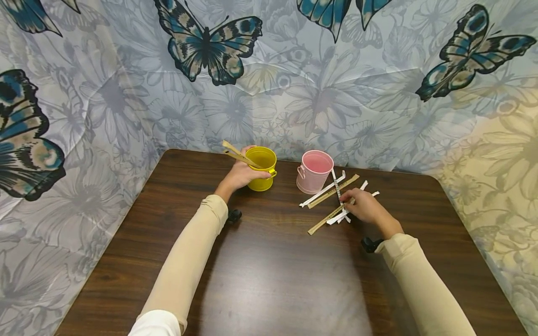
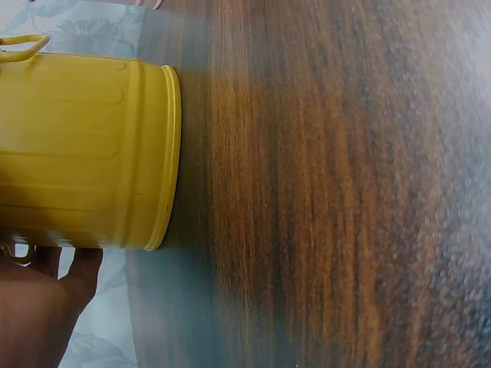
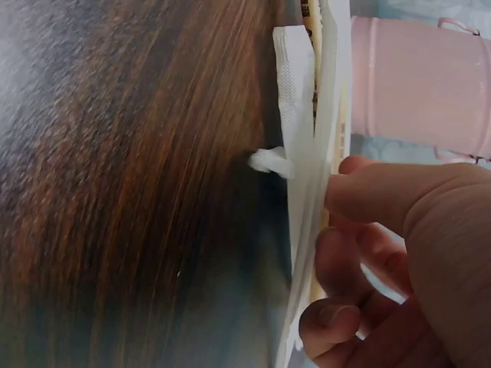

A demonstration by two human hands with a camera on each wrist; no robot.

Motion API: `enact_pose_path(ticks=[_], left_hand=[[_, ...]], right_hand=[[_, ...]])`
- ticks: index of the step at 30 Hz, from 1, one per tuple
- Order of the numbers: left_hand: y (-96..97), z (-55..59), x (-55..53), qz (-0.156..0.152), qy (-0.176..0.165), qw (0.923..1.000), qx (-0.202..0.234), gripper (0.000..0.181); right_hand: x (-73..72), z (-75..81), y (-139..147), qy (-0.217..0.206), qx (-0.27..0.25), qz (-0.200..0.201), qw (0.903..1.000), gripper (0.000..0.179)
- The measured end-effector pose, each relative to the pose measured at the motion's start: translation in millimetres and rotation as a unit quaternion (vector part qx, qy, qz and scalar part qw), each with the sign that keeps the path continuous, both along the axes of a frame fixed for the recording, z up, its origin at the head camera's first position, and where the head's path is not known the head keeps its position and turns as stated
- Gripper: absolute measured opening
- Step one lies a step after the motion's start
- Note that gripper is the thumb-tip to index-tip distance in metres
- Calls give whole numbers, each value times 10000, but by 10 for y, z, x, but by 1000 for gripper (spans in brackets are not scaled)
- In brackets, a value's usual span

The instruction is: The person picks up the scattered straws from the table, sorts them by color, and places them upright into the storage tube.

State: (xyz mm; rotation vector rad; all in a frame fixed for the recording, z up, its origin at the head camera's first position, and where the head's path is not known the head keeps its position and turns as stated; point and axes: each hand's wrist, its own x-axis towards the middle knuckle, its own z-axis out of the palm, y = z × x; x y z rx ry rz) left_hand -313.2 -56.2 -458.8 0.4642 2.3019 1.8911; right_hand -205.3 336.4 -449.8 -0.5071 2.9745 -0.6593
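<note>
My left hand (image 1: 244, 176) grips the small yellow metal bucket (image 1: 259, 183) around its side, thumb at the front near a handle. Slim brown paper-wrapped straws (image 1: 239, 156) lean out over the bucket's left rim. At the right, my right hand (image 1: 367, 205) pinches a printed white paper-wrapped straw (image 1: 337, 184) between thumb and fingers, over a loose pile. White wrapped straws (image 3: 295, 92) and brown ones (image 1: 321, 226) lie crossed beneath it. In the right wrist view the fingertips partly hide the held straw.
A pink metal bucket (image 1: 312, 182) stands between the yellow bucket and the pile, close to the straws' left ends. The dark wooden table (image 1: 269, 280) ends at a butterfly-printed cloth (image 1: 286, 102) behind the buckets.
</note>
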Motion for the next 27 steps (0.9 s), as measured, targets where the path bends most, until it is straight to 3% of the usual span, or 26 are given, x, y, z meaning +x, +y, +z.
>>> enact_pose_path(ticks=[5, 11, 21, 24, 27], left_hand=[[-6, -3, -1, -5, 2, 10000, -31, 107], [-4, 36, 24, -23, -112, 9999, 41, 109], [-14, 309, 173, -156, -429, 9989, -117, 109], [-12, 302, 170, -133, -403, 9990, -116, 108], [3, 213, 120, -92, -321, 9994, -24, 110]], right_hand=[[-27, -28, -23, -137, 90, 20, 9999, 19], [-34, -55, -24, 52, 160, 149, 9997, 13], [-6, 31, -15, 310, -58, 164, 9994, 11], [-1, 102, -41, 427, -193, 152, 9988, 12], [2, 189, -96, 552, -340, 192, 9977, 12]])
